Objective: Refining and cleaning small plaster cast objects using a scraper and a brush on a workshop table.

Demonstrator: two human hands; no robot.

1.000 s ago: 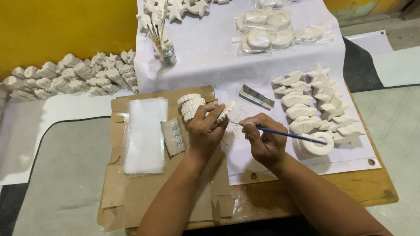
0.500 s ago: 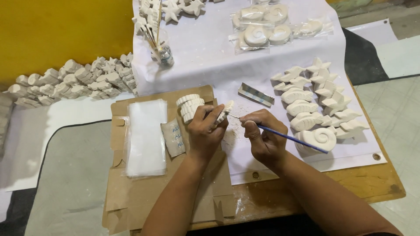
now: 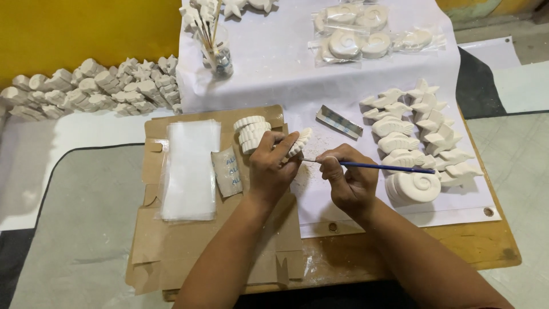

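We see the left hand [image 3: 271,169] curled tight around a white plaster shell [image 3: 298,143], held just above the flattened cardboard [image 3: 171,252]. The right hand [image 3: 349,177] pinches a thin blue-handled brush [image 3: 389,168], its tip meeting the shell's lower edge. Just beyond the left hand stands a stack of white discs [image 3: 251,133], and beside it a small grey packet [image 3: 227,170] and a pile of clear plastic bags [image 3: 190,169]. To the right lie rows of white plaster figures [image 3: 420,134] on the white sheet [image 3: 274,68]. Farther off, a glass jar [image 3: 219,56] holds several brushes upright, and sealed clear bags [image 3: 366,34] contain spiral shell casts.
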